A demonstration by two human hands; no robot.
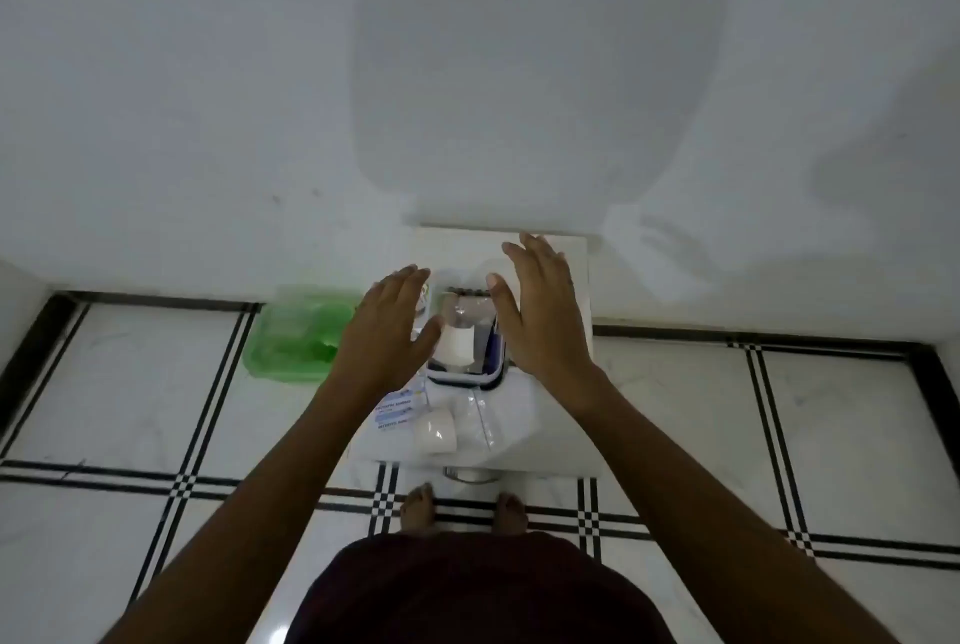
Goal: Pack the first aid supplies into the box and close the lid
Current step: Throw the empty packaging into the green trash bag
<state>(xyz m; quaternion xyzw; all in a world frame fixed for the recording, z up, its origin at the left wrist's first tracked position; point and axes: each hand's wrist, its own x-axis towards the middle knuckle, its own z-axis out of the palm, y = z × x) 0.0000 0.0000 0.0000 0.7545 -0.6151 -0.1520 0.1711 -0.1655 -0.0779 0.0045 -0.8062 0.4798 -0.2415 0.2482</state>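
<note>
A small box [488, 375] with a white and blue rim stands on a white table [550, 446]. Inside it I see a white roll [457, 344] and a clear bottle [465, 313]. My left hand [387, 331] hovers open at the box's left side and my right hand [540, 310] hovers open at its right side; neither holds anything. In front of the box lie a white bandage roll [435, 430], flat packets with blue print [395, 409] and clear wrapped packs [480, 417]. A green transparent lid [296, 336] lies left of the table.
The table stands against a white wall [467, 71]. The floor is white tile with black lines [187, 482]. My bare feet [415, 508] are just in front of the table, where a metal handle [460, 474] shows on its front.
</note>
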